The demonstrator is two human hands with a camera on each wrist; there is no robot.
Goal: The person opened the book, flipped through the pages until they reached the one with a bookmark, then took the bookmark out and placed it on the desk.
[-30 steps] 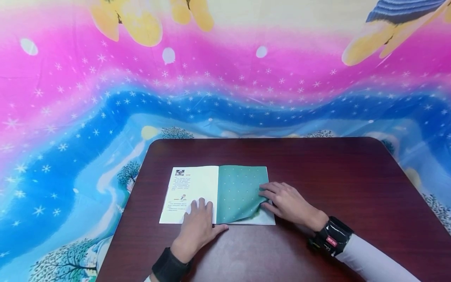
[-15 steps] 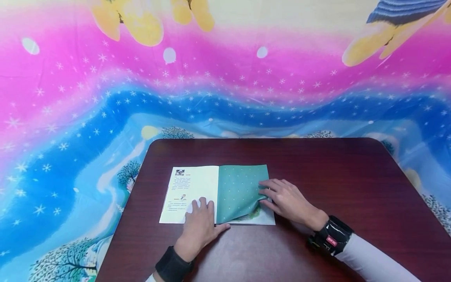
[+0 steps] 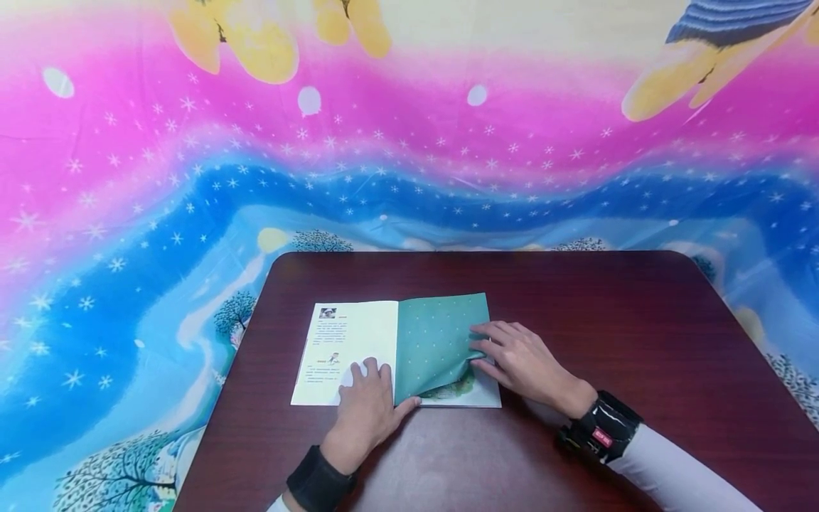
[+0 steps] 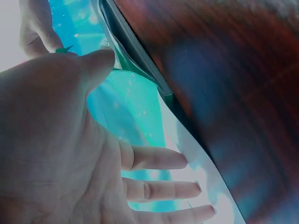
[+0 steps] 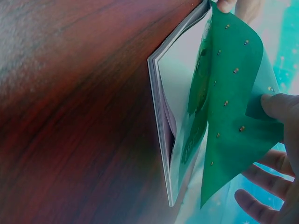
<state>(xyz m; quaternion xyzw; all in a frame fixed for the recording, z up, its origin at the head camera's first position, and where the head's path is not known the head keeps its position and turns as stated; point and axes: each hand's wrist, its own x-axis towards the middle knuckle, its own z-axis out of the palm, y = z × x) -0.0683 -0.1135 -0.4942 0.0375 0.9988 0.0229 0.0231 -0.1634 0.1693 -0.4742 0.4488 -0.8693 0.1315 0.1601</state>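
An open book lies on the table, its white left page (image 3: pixel 371 327) printed with small text and pictures. My left hand (image 3: pixel 366 416) rests on the lower part of that page with fingers straight; its thumb reaches the book's lower edge by the spine. The green dotted page (image 3: pixel 438 338) on the right side is lifted at its outer edge. My right hand (image 3: pixel 531 366) pinches this green page, thumb on one face and fingers behind, as the right wrist view shows. Under it, part of an illustrated page (image 5: pixel 187 126) with green drawing is exposed.
The book sits on a dark reddish-brown table (image 3: pixel 614 320) with rounded far corners. Behind the table hangs a colourful cloth (image 3: pixel 409 142) in pink and blue with snowflakes. A black band (image 3: pixel 320 478) is on the left wrist and a black strapped device (image 3: pixel 601 430) on the right.
The green page has risen further and its lower corner has curled up and leftward, baring more of the illustrated page. My left hand has shifted slightly right; the right hand has moved slightly up.
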